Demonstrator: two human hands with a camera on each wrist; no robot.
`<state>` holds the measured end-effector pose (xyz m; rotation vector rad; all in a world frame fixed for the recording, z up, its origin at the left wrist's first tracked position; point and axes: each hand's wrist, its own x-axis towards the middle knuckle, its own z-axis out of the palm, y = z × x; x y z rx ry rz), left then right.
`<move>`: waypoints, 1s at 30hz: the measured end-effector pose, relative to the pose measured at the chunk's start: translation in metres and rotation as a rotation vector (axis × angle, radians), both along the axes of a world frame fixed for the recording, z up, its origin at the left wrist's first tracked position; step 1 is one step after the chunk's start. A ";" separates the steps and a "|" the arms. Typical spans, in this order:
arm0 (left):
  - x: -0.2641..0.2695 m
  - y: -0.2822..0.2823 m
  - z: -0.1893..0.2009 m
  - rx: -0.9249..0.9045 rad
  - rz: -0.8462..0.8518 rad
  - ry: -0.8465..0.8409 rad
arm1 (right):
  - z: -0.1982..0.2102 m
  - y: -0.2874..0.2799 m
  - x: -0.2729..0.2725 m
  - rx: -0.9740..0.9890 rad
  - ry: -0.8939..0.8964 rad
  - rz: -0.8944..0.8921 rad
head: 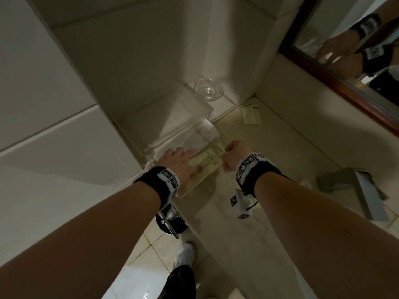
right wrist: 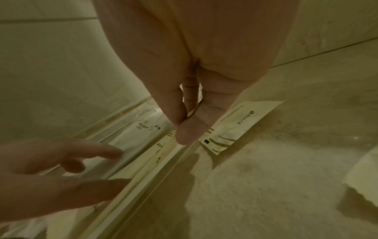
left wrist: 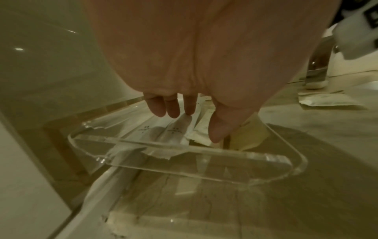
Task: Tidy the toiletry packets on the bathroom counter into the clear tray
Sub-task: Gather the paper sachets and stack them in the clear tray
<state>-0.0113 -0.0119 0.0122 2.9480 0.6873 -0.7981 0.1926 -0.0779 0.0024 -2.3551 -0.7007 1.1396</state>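
We note a yellowish packet (head: 207, 164) lying half across the right wall of the clear tray (head: 151, 147), one end inside, the other end out over the counter (head: 269, 165). The right hand (head: 234, 155) pinches this packet between thumb and curled fingers at the tray's right edge; in the right wrist view the thumb tip (right wrist: 185, 134) presses onto the printed face just where the wall runs. The left hand (head: 183, 162) lies inside the tray with fingers spread and fairly straight, fingertips (left wrist: 157, 108) resting on or just above the white packets (head: 207, 132) already lying lengthwise on the tray floor; we cannot tell whether all fingers touch. The tray sits against the side wall at the left end of the counter. Beyond it, in the corner, stands a small glass dish (head: 208, 90). A second loose packet (head: 250, 114) lies on the counter near the back wall, well apart from the tray. To the right, a metal holder (head: 354, 186) sits on the counter, and a dark-framed mirror (head: 345, 50) hangs above the back wall. Below the counter edge we see a chrome fitting (head: 170, 221) and tiled floor.
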 end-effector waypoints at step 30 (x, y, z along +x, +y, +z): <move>0.000 0.004 -0.009 -0.076 0.086 -0.115 | -0.001 0.010 -0.007 -0.243 -0.403 0.562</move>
